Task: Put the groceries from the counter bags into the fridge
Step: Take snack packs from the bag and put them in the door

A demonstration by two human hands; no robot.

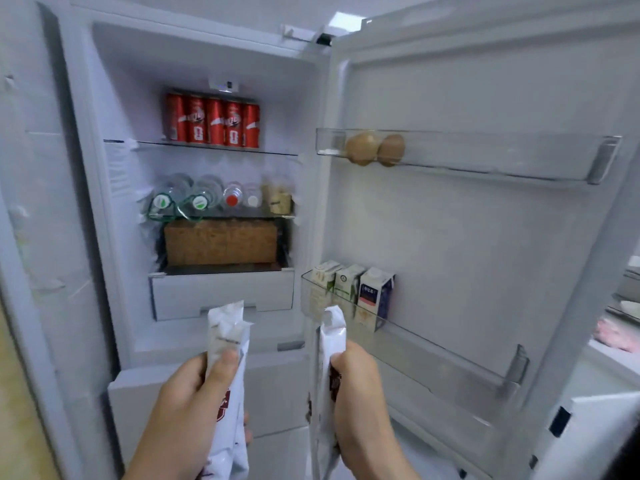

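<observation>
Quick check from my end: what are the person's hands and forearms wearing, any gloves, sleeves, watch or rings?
Nothing visible. The left hand and right hand are bare, without gloves, and no rings show. Both forearms are uncovered down to the frame edge: no sleeves, watch or wristband in view.

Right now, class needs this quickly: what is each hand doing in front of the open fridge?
Left hand: closed around a white packet.
Right hand: closed around a second white packet.

I find the fridge door [485,237] swung wide at right of frame. Top shelf blocked by 5 red cans [213,122]; middle shelf by bottles [204,197]. Lower door bin [450,355]: 3 cartons [353,289] fill its left end; remainder free.
</observation>
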